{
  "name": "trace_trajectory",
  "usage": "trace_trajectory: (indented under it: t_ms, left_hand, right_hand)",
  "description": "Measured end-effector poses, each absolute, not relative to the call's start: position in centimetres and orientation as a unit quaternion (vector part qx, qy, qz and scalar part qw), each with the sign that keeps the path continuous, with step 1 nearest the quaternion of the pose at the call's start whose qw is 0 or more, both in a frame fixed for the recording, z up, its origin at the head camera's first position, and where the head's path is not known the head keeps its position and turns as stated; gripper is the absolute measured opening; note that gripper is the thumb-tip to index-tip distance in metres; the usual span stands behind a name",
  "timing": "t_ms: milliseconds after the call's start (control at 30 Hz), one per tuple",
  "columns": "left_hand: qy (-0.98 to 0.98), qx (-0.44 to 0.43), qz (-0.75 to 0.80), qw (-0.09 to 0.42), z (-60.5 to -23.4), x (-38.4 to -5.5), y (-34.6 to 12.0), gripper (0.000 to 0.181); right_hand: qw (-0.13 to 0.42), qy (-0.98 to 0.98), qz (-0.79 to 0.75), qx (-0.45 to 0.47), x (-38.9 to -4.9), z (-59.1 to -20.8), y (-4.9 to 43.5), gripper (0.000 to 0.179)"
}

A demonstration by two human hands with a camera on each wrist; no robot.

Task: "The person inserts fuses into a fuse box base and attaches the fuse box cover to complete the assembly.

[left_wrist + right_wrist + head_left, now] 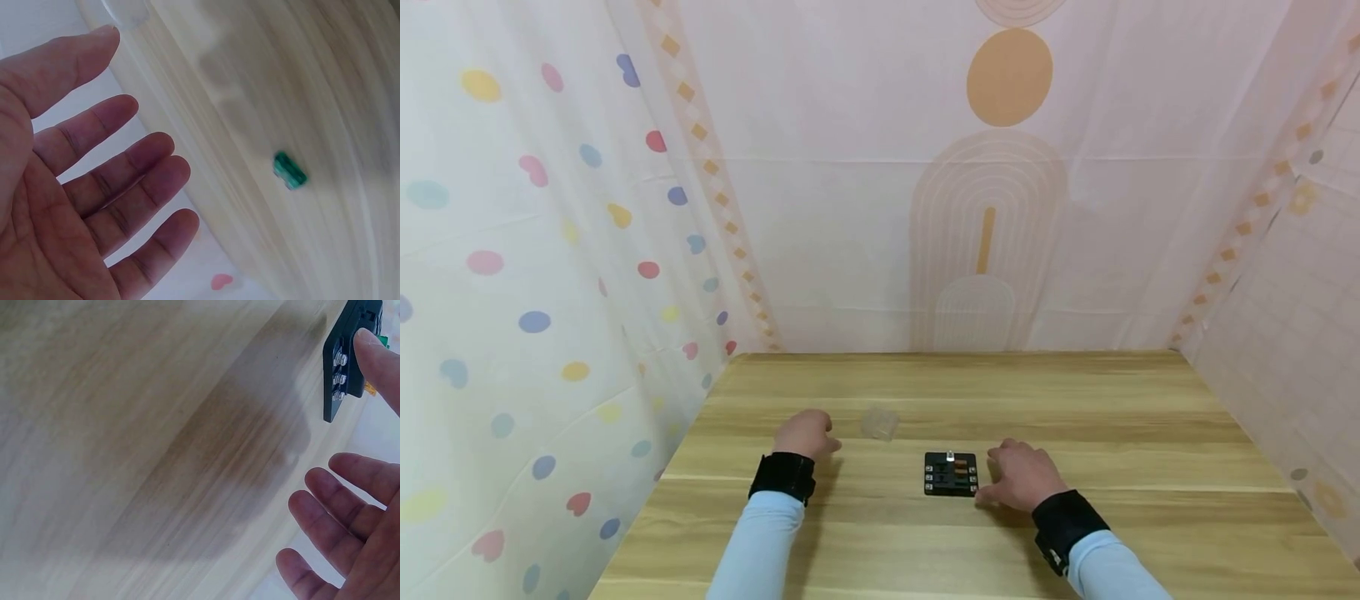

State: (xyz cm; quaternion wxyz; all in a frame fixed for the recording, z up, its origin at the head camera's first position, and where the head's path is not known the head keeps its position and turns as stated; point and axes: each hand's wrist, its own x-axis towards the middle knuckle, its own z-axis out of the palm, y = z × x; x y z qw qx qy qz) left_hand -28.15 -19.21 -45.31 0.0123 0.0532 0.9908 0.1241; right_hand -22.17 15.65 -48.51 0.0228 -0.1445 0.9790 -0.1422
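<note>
Fuse block sits on the counter between your hands: just left of your right hand, well right of your left hand. Right is clearly nearer, thumb by the block's near right corner; can't tell if it touches. Block looks longer left-right, but foreshortening makes the true long axis uncertain. Terminal screws line its left and right sides; orange fuses sit right of its midline. Both your hands are loosely spread, fingers slightly bent, holding nothing. Clear piece lies far-left of the block, just right of your left hand, with a gap. Your left wrist view shows a small green piece on the counter, apart from your fingers; can't place it from the head view. No brand, label or writing you can read.
</note>
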Motion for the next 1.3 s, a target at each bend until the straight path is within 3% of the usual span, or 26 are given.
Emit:
trace_trajectory:
  t_ms: [800, 1300]
  left_hand:
    - [0.996, -0.004, 0.094, -0.002, -46.3, -28.1, -23.4, 0.023]
    - [0.994, -0.037, 0.104, 0.023, -47.7, -27.6, -23.7, 0.019]
  right_hand:
    - [0.018, 0.979, -0.145, -0.14, -22.4, -49.0, 15.8, 0.07]
    - [0.016, 0.98, -0.141, -0.136, -22.4, -49.2, 15.9, 0.068]
